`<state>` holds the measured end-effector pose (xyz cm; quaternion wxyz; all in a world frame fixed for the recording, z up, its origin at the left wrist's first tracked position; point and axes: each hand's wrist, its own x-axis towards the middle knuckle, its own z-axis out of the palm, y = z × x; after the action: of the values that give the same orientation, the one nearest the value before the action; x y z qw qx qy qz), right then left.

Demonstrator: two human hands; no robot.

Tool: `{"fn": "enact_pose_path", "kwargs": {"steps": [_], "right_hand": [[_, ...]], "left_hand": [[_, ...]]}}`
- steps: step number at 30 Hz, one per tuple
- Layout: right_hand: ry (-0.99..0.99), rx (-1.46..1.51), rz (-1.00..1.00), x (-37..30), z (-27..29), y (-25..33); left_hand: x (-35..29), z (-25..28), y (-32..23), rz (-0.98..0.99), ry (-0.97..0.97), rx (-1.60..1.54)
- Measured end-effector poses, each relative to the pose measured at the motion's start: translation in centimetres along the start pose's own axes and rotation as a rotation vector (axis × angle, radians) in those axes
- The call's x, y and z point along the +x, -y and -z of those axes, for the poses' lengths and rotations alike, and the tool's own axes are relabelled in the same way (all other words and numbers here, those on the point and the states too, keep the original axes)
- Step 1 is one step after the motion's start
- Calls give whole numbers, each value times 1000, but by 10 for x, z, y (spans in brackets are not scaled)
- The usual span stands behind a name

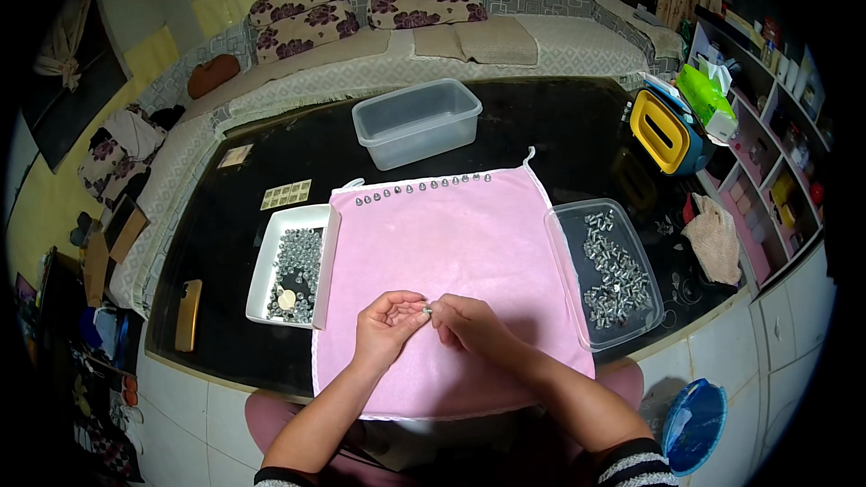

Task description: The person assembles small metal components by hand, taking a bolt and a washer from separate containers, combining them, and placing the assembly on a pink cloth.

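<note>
Above the near middle of a pink cloth, my two hands meet at the fingertips. My left hand pinches a small shiny metal piece, its other fingers loosely curled. From the other side my right hand closes thumb and fingers on the same piece, which is mostly hidden. A row of several small metal pieces stands along the cloth's far edge. Left of the cloth, a white tray holds many small roundish silvery parts. A clear shallow tray on the right holds many small metal screw-like parts.
Beyond the cloth stands a clear plastic tub on the black table. A phone in a gold case lies at left. At far right are a yellow-and-blue box and a green tissue pack. A blue bin stands on the floor.
</note>
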<state>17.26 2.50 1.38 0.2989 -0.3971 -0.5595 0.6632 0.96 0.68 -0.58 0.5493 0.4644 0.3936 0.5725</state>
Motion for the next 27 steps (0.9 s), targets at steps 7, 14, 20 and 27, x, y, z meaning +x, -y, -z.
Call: {"fn": "enact_pose_path", "kwargs": {"steps": [7,14,20,27], "right_hand": [[-53,-48,4,-1,-3,4],[-110,-163,117,0,-6,-5],[-270,-423,428,4,-11,-16],[-216,-379,395,3,-9,-12]], "left_hand": [[0,1,2,5,-9,6],[-1,-1,1,-3,-11,18],[0,1,3,-18,7,38],[-1,0,1,-25,1,29]]}}
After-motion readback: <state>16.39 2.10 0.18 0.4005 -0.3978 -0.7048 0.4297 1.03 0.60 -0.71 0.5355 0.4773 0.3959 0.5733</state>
